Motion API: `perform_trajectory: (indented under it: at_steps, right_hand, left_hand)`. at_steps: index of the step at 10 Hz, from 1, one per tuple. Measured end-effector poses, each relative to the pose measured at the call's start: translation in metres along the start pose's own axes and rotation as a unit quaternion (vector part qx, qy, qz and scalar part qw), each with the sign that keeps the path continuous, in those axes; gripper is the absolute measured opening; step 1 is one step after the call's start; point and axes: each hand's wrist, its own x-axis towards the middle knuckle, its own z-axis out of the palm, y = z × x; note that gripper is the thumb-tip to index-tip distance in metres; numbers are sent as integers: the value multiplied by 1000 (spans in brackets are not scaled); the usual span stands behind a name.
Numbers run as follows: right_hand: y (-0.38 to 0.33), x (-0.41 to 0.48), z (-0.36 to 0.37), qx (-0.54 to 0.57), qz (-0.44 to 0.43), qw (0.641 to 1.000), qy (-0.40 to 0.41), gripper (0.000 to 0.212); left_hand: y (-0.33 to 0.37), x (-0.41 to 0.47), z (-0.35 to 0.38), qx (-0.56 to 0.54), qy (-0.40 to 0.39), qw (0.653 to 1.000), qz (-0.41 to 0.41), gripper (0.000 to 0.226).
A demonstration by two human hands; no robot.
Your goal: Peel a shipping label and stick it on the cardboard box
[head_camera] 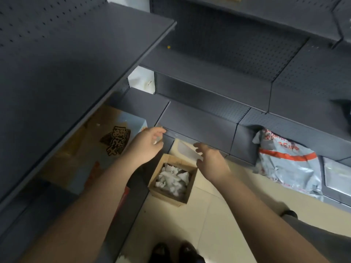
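My left hand [147,146] is raised in front of the dark shelf edge, its thumb and fingers pinched on a small pale piece that looks like the shipping label [158,138]. To the right, my right hand [210,160] holds a pale, translucent backing sheet [187,151] by its lower edge. Both hands hover above a small open cardboard box [187,193] on the floor, which is filled with crumpled white paper scraps [172,180]. A large printed cardboard box [85,149] lies on the low shelf to the left.
Dark grey metal shelving [199,126] with perforated back panels surrounds the corner. Grey plastic mailer bags [288,164] with red print lie on the lowest shelf at right. My dark shoes [174,252] stand on the beige tiled floor [218,224].
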Motion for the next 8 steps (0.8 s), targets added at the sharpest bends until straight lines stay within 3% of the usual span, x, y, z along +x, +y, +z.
perform_trajectory:
  at_steps: [3, 5, 8]
  right_hand:
    - [68, 59, 104, 2, 27, 998, -60, 50]
    - [106, 84, 178, -56, 34, 992, -107, 48]
    - [140, 126, 245, -60, 14, 993, -105, 46]
  left_hand:
    - [-84, 36, 69, -1, 42, 998, -39, 40]
    - [-145, 59, 118, 0, 23, 998, -53, 43]
    - [-198, 75, 173, -4, 12, 999, -43, 46]
